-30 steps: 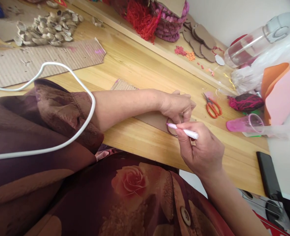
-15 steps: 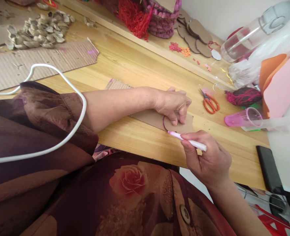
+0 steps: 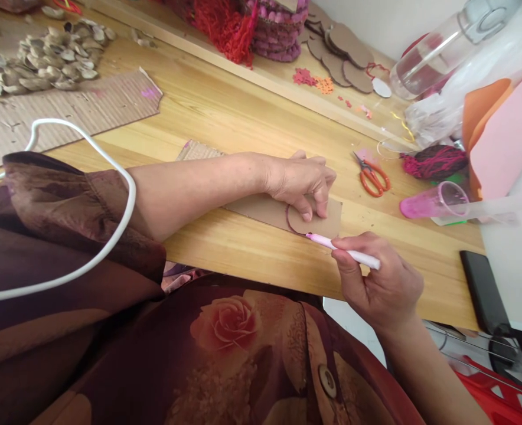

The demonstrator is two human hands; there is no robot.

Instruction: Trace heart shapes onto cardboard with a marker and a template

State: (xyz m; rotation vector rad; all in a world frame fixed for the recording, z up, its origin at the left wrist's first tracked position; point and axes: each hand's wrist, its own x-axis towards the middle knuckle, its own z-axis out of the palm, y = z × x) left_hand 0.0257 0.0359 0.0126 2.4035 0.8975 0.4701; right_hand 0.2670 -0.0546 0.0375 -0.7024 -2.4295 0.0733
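Cardboard disc (image 3: 314, 224) | left hand (image 3: 300, 177) spread, pressing it | right hand (image 3: 385, 289) pinching pen (image 3: 343, 251) | pink cup (image 3: 433, 203) tipped

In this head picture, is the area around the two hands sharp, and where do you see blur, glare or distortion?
Head view: soft, even light, with only faint shadows under the left hand and right hand; the pen and the cardboard disc are sharp; the clear bottle in the top right corner is blurred and washed out; the frame looks tilted and stretched toward its corners.
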